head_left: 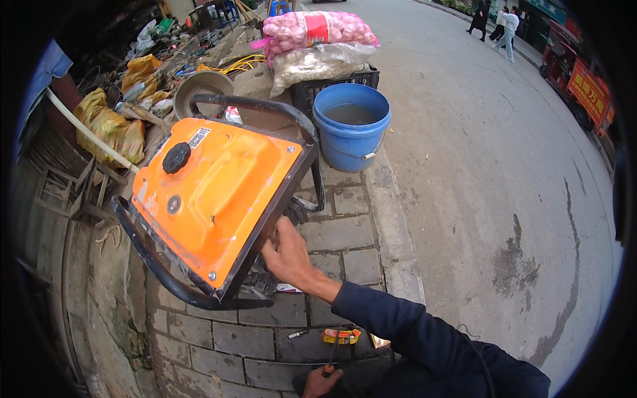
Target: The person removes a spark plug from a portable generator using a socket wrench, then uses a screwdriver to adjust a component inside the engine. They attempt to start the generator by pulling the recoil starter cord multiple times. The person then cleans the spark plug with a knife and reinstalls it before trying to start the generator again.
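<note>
Head view: one orange-topped machine [222, 196] is set on paving [239, 338]; the grip of the right hand [290, 257] under its edge cannot be told — one screwdriver [328, 369] is clasped by the left hand [321, 385]. Liquid [352, 115] is held in one bucket [344, 144], two sacks [322, 63] on one crate [302, 97].

Outdoor brick pavement [243, 339] beside street [458, 166]

Grey paving [242, 339] bears an orange-topped generator [229, 179], blue bucket [345, 147] and yellow packet [348, 337].

Grey paving bricks [242, 340] lie beside a road [464, 166] (stained in patches).
</note>
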### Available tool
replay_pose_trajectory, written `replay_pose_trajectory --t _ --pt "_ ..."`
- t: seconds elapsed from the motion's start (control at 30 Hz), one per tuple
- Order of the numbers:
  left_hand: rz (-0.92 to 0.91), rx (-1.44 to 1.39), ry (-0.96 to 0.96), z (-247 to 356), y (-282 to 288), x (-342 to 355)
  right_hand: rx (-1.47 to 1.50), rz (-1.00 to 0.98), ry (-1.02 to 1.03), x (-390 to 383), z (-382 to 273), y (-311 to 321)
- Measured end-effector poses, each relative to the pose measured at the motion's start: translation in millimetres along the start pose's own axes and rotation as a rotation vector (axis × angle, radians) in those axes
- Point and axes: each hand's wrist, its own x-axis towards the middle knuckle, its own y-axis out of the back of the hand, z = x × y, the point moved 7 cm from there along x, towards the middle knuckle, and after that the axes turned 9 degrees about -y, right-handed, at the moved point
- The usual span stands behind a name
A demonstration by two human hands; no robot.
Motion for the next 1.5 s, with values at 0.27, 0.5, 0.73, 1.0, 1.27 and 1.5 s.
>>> replay_pose_trajectory --t 0.27,0.5,0.73,1.0,1.27,1.5 --pt "0.031 -0.022 -0.011 26 2 -1 0.037 -0.107 -0.176 1 11 -7" --pt "-0.007 -0.077 -0.021 28 1 -1 -0.02 -0.111 -0.243 1 18 -9" --pt "-0.016 -0.107 0.02 24 -1 -2 -0.019 0.021 0.001 6 1 -2" --pt "-0.02 -0.051 0.0 20 0 0 -0.146 -0.102 -0.215 1 22 -6" --pt "-0.035 -0.036 -0.021 30 3 -1 -0.069 -0.115 -0.271 2 25 -3" --pt "-0.041 -0.071 -0.016 38 2 -1 0.045 -0.025 -0.118 4 12 -1"
